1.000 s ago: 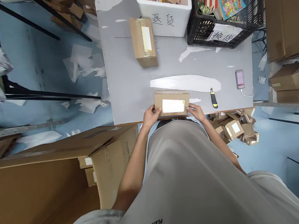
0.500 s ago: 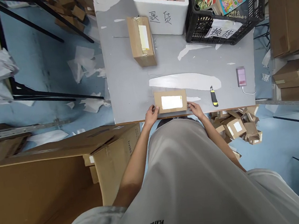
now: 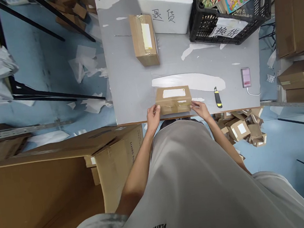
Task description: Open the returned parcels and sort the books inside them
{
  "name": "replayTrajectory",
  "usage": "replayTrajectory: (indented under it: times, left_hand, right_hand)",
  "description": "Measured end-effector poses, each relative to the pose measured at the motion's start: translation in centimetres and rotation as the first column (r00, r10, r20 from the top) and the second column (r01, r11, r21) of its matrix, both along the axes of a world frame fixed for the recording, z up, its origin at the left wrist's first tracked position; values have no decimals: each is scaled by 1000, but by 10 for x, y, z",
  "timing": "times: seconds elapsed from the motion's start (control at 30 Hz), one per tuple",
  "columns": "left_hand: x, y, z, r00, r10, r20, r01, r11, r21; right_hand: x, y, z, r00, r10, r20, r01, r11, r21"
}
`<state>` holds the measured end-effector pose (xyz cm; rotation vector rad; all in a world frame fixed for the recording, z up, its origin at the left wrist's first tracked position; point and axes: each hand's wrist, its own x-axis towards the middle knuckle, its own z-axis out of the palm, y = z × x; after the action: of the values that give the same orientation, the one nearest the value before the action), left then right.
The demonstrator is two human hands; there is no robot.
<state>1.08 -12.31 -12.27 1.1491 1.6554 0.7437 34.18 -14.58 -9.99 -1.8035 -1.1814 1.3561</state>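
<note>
A small brown cardboard box (image 3: 172, 99) with a white label is at the front edge of the grey table, tilted so that its taped near side shows. My left hand (image 3: 153, 116) grips its left end, and my right hand (image 3: 200, 109) has fingers closed on its right near corner. Right of the box lies a black and yellow box cutter (image 3: 217, 97). Farther back stands a second, taped cardboard box (image 3: 144, 40) with a white label.
A white foam bin (image 3: 166, 14) and a black plastic crate (image 3: 219, 30), both holding books, stand at the table's back. A phone (image 3: 246, 77) on a cable lies at right. A large open carton (image 3: 122, 168) is at left; discarded boxes (image 3: 239, 128) lie at right.
The box between my hands has tipped, its label side turning away and its taped near side coming into view. Both hands have stayed at its ends.
</note>
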Motion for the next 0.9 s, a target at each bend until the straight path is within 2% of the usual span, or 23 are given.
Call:
replayTrajectory:
  times: [0.13,0.27,0.43,0.63,0.73,0.83,0.9]
  left_hand:
    - [3,16,6,999,48,-3,-48,998,27]
    - [7,20,4,998,55,-41,-56,998,-36]
    - [7,8,-1,996,86,-3,-86,994,-65]
    - [9,1,-5,997,77,5,-77,997,-13]
    - [5,1,-12,997,66,45,-66,998,-9]
    - [-4,-2,-24,991,92,98,-85,994,-71]
    - [-9,-6,-32,995,68,75,-58,990,-131]
  right_hand:
    - [-2,21,12,996,-24,88,17,997,81]
    - [-7,28,11,986,8,164,-7,1000,-7]
    - [-11,12,2,988,-19,155,33,996,-85]
    - [-14,3,-6,991,-101,89,106,993,-54]
    - [-7,1,-12,993,-111,39,113,993,-40]
    - [2,-6,-20,994,-108,25,110,987,-115]
    - [5,-11,-25,995,-86,59,96,975,-201]
